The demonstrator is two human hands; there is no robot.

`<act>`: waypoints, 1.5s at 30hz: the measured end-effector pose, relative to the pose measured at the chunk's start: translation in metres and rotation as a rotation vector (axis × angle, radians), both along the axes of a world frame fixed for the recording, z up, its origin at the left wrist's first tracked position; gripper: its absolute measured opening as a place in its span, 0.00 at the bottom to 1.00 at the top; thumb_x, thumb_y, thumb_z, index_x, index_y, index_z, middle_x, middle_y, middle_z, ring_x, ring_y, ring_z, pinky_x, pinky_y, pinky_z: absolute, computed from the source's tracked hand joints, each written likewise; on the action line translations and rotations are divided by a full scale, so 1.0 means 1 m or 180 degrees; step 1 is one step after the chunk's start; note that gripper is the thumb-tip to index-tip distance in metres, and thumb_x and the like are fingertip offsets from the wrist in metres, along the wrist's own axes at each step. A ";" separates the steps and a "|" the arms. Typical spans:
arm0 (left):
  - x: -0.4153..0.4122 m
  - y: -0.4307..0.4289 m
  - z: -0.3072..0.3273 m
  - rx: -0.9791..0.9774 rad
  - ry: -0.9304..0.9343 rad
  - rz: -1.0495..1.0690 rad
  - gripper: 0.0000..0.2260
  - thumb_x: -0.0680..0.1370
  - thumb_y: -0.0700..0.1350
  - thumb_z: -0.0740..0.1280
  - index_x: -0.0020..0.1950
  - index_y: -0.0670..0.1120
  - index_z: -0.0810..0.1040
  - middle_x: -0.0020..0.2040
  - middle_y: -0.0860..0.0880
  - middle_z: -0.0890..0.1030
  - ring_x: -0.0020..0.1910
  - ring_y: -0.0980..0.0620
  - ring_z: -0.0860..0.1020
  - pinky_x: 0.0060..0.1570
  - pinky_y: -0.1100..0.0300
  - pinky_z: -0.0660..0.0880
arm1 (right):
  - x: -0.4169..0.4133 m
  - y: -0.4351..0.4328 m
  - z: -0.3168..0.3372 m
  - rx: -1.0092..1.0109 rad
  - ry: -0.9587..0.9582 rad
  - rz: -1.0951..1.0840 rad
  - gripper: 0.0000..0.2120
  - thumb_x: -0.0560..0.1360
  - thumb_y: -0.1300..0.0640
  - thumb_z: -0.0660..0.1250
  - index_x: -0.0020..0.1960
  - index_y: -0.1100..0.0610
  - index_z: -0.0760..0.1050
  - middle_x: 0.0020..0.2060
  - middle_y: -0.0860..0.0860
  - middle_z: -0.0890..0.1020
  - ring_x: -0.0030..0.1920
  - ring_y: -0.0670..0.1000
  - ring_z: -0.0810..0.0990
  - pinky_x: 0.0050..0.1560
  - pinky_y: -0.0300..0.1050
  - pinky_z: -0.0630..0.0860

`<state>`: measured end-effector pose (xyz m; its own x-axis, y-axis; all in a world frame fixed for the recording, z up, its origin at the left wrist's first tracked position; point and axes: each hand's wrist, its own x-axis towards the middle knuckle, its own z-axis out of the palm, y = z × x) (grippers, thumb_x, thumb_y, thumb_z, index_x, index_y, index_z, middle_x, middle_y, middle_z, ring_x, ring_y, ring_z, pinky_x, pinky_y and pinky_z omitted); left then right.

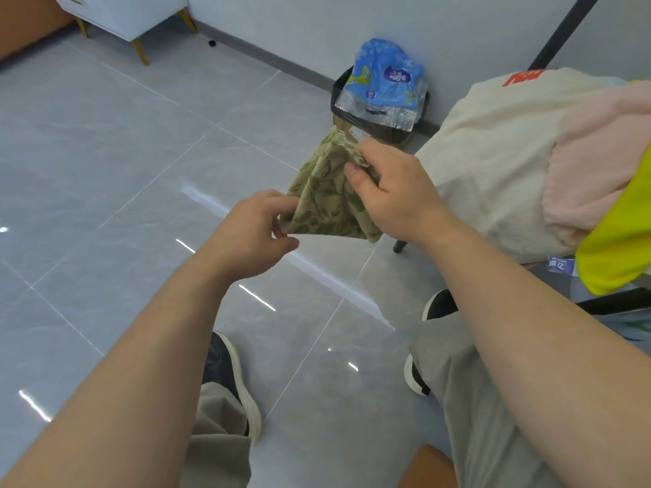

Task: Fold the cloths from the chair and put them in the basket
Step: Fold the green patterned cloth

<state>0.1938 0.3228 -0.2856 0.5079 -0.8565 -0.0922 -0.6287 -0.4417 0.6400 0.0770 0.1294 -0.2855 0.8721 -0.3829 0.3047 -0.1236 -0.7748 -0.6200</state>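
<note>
Left hand [253,234] grip pinches leaf-print cloth [327,202] corner | right hand [394,191] grip pinches top edge

Beyond the right hand [394,191], a blue packet [385,79] covers most of a bin [339,91]; that hand's fingertips are lost behind the cloth [324,202]. To its right, piled cloths [493,153] hide most of the chair [400,246] and run off the edge.

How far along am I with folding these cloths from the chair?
Done: nothing visibly; no folded cloth shows anywhere. In hand: the left hand and right hand pinch the beige leaf-patterned cloth, held up off the floor, not yet folded flat. Left: the cream fluffy towel, pink fluffy cloth and bright yellow cloth lie heaped on the black-legged chair.
</note>
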 end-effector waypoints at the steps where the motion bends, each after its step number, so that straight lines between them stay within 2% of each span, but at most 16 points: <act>1: 0.000 -0.001 0.000 -0.0008 -0.0025 -0.0055 0.18 0.72 0.38 0.74 0.52 0.61 0.80 0.50 0.52 0.76 0.41 0.56 0.78 0.46 0.59 0.74 | 0.000 0.000 0.000 -0.0008 -0.0012 0.0043 0.10 0.81 0.52 0.60 0.46 0.58 0.72 0.37 0.50 0.75 0.40 0.51 0.73 0.40 0.51 0.71; 4: 0.001 -0.001 -0.003 0.0154 -0.0103 -0.0076 0.15 0.76 0.44 0.72 0.45 0.66 0.76 0.49 0.53 0.75 0.41 0.57 0.77 0.45 0.59 0.73 | -0.001 0.001 0.000 -0.0062 -0.0076 0.0136 0.10 0.81 0.53 0.61 0.45 0.58 0.72 0.37 0.48 0.75 0.40 0.51 0.73 0.41 0.52 0.72; 7: 0.006 0.000 -0.007 0.0514 -0.0104 0.0257 0.04 0.79 0.52 0.68 0.45 0.56 0.81 0.48 0.55 0.77 0.43 0.55 0.77 0.46 0.55 0.73 | -0.001 0.001 0.002 -0.0266 -0.0048 0.0166 0.09 0.81 0.52 0.60 0.43 0.52 0.66 0.35 0.45 0.71 0.38 0.50 0.70 0.38 0.49 0.68; 9: 0.010 0.003 -0.006 0.0576 0.0131 0.0516 0.06 0.79 0.56 0.67 0.49 0.57 0.83 0.43 0.57 0.79 0.43 0.57 0.78 0.42 0.56 0.73 | -0.002 0.002 0.001 -0.0451 0.0057 0.0121 0.10 0.82 0.52 0.60 0.43 0.52 0.64 0.34 0.45 0.70 0.36 0.50 0.68 0.36 0.48 0.65; 12: 0.012 0.004 0.003 0.0455 0.0736 0.0671 0.05 0.78 0.58 0.68 0.44 0.62 0.83 0.38 0.55 0.82 0.35 0.61 0.79 0.37 0.59 0.72 | -0.005 0.000 0.002 -0.0445 0.0126 -0.0004 0.12 0.83 0.51 0.58 0.47 0.59 0.68 0.35 0.48 0.73 0.37 0.54 0.70 0.37 0.53 0.69; 14: 0.009 0.003 0.008 0.0312 0.1054 0.0506 0.06 0.77 0.56 0.70 0.42 0.63 0.84 0.43 0.56 0.83 0.38 0.61 0.79 0.37 0.64 0.73 | -0.008 -0.005 0.002 -0.0294 0.0227 -0.0123 0.12 0.83 0.50 0.57 0.49 0.59 0.68 0.36 0.50 0.75 0.38 0.56 0.72 0.38 0.55 0.71; 16: 0.005 0.003 0.012 0.0051 0.1283 0.0202 0.05 0.77 0.52 0.71 0.43 0.61 0.86 0.53 0.61 0.82 0.47 0.66 0.79 0.40 0.72 0.72 | -0.008 -0.012 0.001 -0.0131 0.0520 -0.0203 0.11 0.83 0.49 0.56 0.48 0.56 0.66 0.36 0.50 0.75 0.39 0.57 0.73 0.40 0.54 0.71; 19: 0.000 0.003 0.013 -0.0226 0.1128 -0.0157 0.05 0.75 0.53 0.71 0.46 0.58 0.87 0.67 0.64 0.72 0.61 0.64 0.75 0.53 0.67 0.72 | -0.004 -0.017 -0.004 0.0106 0.1129 -0.0255 0.12 0.83 0.48 0.56 0.44 0.52 0.64 0.36 0.49 0.73 0.42 0.56 0.73 0.41 0.50 0.69; 23: -0.008 -0.001 0.016 -0.0622 0.0719 -0.0162 0.05 0.74 0.55 0.72 0.39 0.65 0.84 0.64 0.60 0.71 0.50 0.62 0.74 0.50 0.69 0.68 | 0.002 -0.017 -0.008 0.0328 0.1489 -0.0274 0.16 0.83 0.49 0.57 0.38 0.51 0.62 0.35 0.47 0.72 0.38 0.50 0.71 0.35 0.46 0.63; 26: -0.010 -0.002 0.020 -0.0910 0.1157 -0.0028 0.04 0.73 0.51 0.72 0.39 0.57 0.86 0.55 0.57 0.73 0.40 0.65 0.73 0.45 0.73 0.67 | 0.004 -0.015 -0.005 0.0508 0.1437 -0.0302 0.16 0.83 0.49 0.58 0.38 0.52 0.64 0.36 0.48 0.73 0.37 0.48 0.70 0.35 0.44 0.64; 30: -0.008 -0.001 0.022 -0.1202 0.1702 0.0077 0.05 0.70 0.50 0.75 0.39 0.50 0.87 0.50 0.52 0.76 0.48 0.54 0.77 0.50 0.59 0.74 | 0.005 -0.011 -0.002 0.0735 0.1468 -0.0256 0.13 0.83 0.49 0.59 0.43 0.56 0.70 0.40 0.52 0.77 0.43 0.53 0.75 0.44 0.48 0.69; 33: -0.010 0.000 0.026 -0.1335 0.1976 0.0076 0.05 0.72 0.43 0.73 0.38 0.47 0.87 0.47 0.51 0.79 0.44 0.53 0.77 0.45 0.64 0.74 | 0.007 -0.008 -0.003 0.0710 0.1588 -0.0164 0.15 0.83 0.49 0.60 0.47 0.59 0.73 0.42 0.55 0.79 0.46 0.56 0.77 0.46 0.49 0.71; 36: -0.009 0.002 0.026 -0.1149 0.1955 -0.0001 0.07 0.75 0.44 0.70 0.40 0.46 0.86 0.44 0.45 0.82 0.36 0.48 0.72 0.36 0.63 0.70 | 0.007 -0.006 -0.003 0.0724 0.1645 -0.0122 0.14 0.83 0.49 0.59 0.47 0.59 0.73 0.43 0.56 0.79 0.46 0.56 0.77 0.47 0.50 0.72; 38: -0.007 0.003 0.025 -0.0867 0.1958 0.0026 0.11 0.74 0.49 0.70 0.45 0.42 0.86 0.44 0.33 0.81 0.31 0.48 0.72 0.36 0.63 0.70 | 0.006 -0.006 -0.002 0.0683 0.1673 -0.0117 0.14 0.83 0.50 0.59 0.46 0.58 0.73 0.42 0.54 0.78 0.45 0.55 0.76 0.46 0.49 0.71; 40: -0.005 0.004 0.023 -0.0579 0.2030 0.0075 0.17 0.72 0.53 0.71 0.48 0.40 0.85 0.45 0.29 0.80 0.27 0.49 0.73 0.36 0.63 0.71 | 0.005 -0.007 -0.002 0.0634 0.1688 -0.0123 0.13 0.83 0.50 0.59 0.46 0.58 0.72 0.40 0.52 0.77 0.44 0.54 0.76 0.44 0.48 0.70; 45: -0.010 0.001 0.026 -0.0215 0.2345 0.0122 0.07 0.76 0.43 0.70 0.51 0.40 0.81 0.35 0.50 0.84 0.23 0.50 0.73 0.29 0.64 0.69 | 0.006 -0.007 -0.003 0.0505 0.1615 -0.0201 0.14 0.83 0.50 0.59 0.40 0.54 0.68 0.35 0.49 0.73 0.38 0.50 0.71 0.36 0.45 0.65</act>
